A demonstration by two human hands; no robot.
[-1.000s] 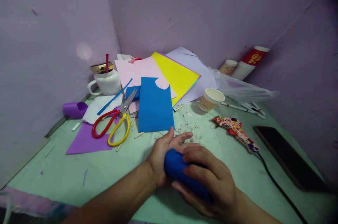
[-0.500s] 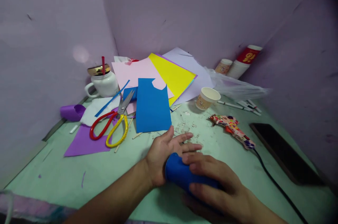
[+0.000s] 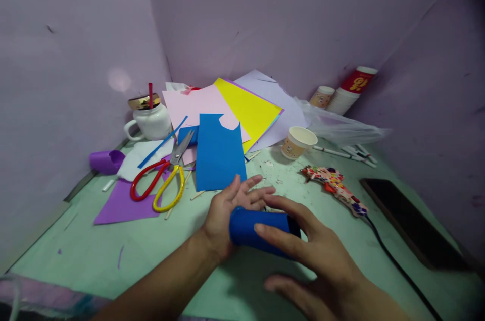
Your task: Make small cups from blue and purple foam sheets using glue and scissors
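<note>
A blue paper tube (image 3: pixel 252 229) lies on its side in the air between my hands, above the green tabletop (image 3: pixel 162 270). Its left end rests against the palm of my left hand (image 3: pixel 223 215), which is open with the fingers stretched out. My right hand (image 3: pixel 318 250) holds the tube near its dark, hollow right end: two fingers lie along the top and the near side, while the thumb hangs apart below. Just beyond is a sheet of blue paper (image 3: pixel 220 159) with a piece cut out. Scissors (image 3: pixel 176 159) with red and yellow handles lie open to its left.
A glue gun (image 3: pixel 335 187) with a black cord and a phone (image 3: pixel 411 222) lie right. Behind them stand a paper cup (image 3: pixel 299 143) and a plastic bag (image 3: pixel 337 121). Coloured sheets (image 3: pixel 250 114), a white mug (image 3: pixel 151 121) and purple paper (image 3: pixel 127 202) are at the back and left.
The tube has turned more level and shifted slightly left and up, so its right end now shows. My right hand has loosened, its thumb swinging away from the tube.
</note>
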